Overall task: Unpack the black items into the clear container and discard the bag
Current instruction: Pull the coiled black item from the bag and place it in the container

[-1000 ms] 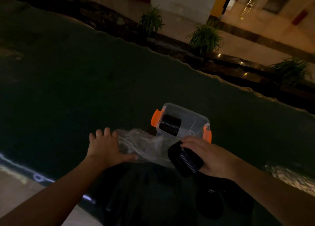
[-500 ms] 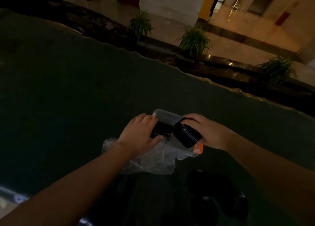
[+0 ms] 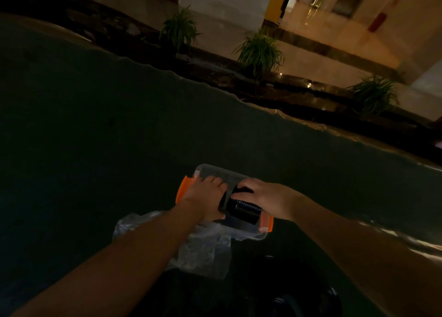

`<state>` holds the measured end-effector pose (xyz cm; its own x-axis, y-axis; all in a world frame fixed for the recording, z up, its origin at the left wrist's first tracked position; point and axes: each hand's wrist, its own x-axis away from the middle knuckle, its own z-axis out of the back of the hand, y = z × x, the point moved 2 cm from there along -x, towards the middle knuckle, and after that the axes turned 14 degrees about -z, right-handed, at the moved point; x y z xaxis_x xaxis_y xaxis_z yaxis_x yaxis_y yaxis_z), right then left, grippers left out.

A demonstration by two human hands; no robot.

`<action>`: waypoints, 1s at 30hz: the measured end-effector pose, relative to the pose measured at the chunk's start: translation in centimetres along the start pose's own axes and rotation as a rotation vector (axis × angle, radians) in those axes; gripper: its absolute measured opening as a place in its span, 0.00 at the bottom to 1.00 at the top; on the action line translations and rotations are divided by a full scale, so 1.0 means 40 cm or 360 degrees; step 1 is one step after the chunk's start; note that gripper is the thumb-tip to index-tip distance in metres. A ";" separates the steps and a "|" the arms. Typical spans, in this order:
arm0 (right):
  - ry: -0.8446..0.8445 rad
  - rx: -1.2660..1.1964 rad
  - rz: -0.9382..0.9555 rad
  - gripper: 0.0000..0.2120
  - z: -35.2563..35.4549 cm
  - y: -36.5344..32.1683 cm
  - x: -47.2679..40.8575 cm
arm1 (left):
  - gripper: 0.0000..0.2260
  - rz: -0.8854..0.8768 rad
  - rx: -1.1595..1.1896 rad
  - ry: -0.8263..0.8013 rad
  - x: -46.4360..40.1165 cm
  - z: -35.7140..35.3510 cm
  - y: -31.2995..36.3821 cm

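A clear container [image 3: 246, 235] with orange clips stands on the dark table. My right hand [image 3: 265, 197] is inside it, closed over a black ribbed stack [image 3: 244, 210] lying on its side. My left hand [image 3: 205, 197] reaches into the container's left half and covers another black item [image 3: 222, 203], of which only a sliver shows; whether it grips it I cannot tell. The crumpled clear bag [image 3: 203, 252] lies flat against the container's near side, partly under my left forearm.
More dark round objects [image 3: 308, 297] lie at the near edge, hard to make out in the low light. The dark table [image 3: 95, 149] stretches far left and back. Potted plants [image 3: 259, 51] stand beyond its wavy far edge.
My right hand carried the black ribbed stack from beside the bag into the container. My left hand left the bag and moved into the container's left half.
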<state>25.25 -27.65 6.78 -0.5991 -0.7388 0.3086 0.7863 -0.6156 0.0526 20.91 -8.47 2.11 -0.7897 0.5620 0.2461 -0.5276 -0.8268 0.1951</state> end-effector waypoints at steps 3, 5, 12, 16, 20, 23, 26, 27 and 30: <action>-0.0051 0.0003 0.0035 0.32 -0.024 0.006 -0.034 | 0.28 0.0013 0.0049 0.0037 -0.008 -0.008 -0.007; -0.0087 0.0003 0.0044 0.32 -0.039 0.007 -0.055 | 0.26 0.0022 0.0079 0.0075 -0.008 -0.013 -0.011; -0.0124 -0.0096 0.0091 0.33 -0.053 -0.008 -0.111 | 0.27 0.0065 0.0172 0.0171 -0.015 -0.024 -0.016; -0.0013 0.0056 0.0119 0.26 -0.058 -0.024 -0.130 | 0.30 0.0080 0.0177 0.0166 -0.016 -0.028 -0.015; -0.0014 0.0157 0.0053 0.24 -0.087 -0.040 -0.142 | 0.28 0.0105 0.0133 0.0143 -0.013 -0.031 -0.011; -0.0037 0.0168 -0.0025 0.23 -0.093 -0.043 -0.144 | 0.27 0.0111 0.0105 0.0166 -0.011 -0.033 -0.010; -0.0036 0.0138 -0.0067 0.23 -0.092 -0.044 -0.137 | 0.27 0.0097 0.0090 0.0181 -0.007 -0.033 -0.012; -0.0032 0.0129 -0.0083 0.23 -0.092 -0.044 -0.131 | 0.28 0.0087 0.0086 0.0191 -0.007 -0.033 -0.011; -0.0030 0.0113 -0.0147 0.24 -0.094 -0.048 -0.114 | 0.29 0.0058 0.0091 0.0225 0.000 -0.032 -0.011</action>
<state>25.89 -24.13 1.72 -0.6671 -0.6742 0.3170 0.7370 -0.6594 0.1486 20.73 -8.15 0.81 -0.8464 0.5191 0.1188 -0.4820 -0.8417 0.2433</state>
